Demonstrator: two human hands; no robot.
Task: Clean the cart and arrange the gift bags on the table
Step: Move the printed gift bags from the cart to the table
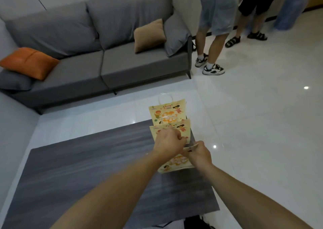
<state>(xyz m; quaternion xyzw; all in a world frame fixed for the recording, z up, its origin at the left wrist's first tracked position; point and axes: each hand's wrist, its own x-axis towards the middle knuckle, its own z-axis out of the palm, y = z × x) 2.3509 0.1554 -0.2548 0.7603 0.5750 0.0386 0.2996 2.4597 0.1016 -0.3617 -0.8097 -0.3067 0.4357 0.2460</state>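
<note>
Three flat yellow gift bags with cartoon prints lie in an overlapping row along the right edge of the dark grey table [87, 167]. The far bag [167, 112] sticks out past the table's far edge, its white handles pointing away. My left hand [168, 141] rests on the middle bag [183, 129], fingers curled on its top edge. My right hand [198, 154] pinches the top edge of the near bag [174, 164]. No cart is in view.
A grey sofa [97, 54] with orange, tan and grey cushions stands beyond the table. Two people stand on the white tiled floor [262, 124] at the upper right, beside a large blue water bottle [290, 12]. A dark object [194, 222] lies at the table's near edge.
</note>
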